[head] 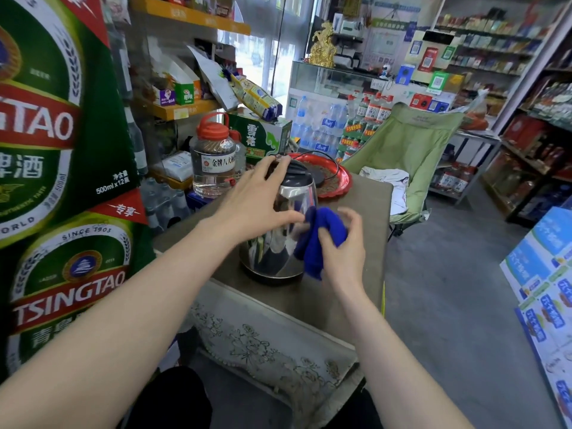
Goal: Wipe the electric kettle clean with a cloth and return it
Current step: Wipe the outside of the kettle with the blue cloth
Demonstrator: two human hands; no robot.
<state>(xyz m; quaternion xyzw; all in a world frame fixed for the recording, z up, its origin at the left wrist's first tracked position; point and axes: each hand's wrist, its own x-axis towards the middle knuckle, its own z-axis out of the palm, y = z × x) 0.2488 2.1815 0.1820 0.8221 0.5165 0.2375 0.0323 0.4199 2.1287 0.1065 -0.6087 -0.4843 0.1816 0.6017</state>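
A shiny steel electric kettle [272,252] with a black lid stands on a small brown table [356,274]. My left hand [257,202] rests on its upper left side and lid, fingers spread and mostly straight. My right hand [340,252] grips a bunched blue cloth [322,236] and presses it against the kettle's right side. Behind the kettle, its black base [322,174] with a cord sits on a red tray [337,184].
A large clear jar with a red cap [213,156] stands left of the tray. Tsingtao beer cartons [62,181] are stacked at the left. A green folding chair [411,150] sits beyond the table. Stacked boxes [544,289] are at the right, with open floor between.
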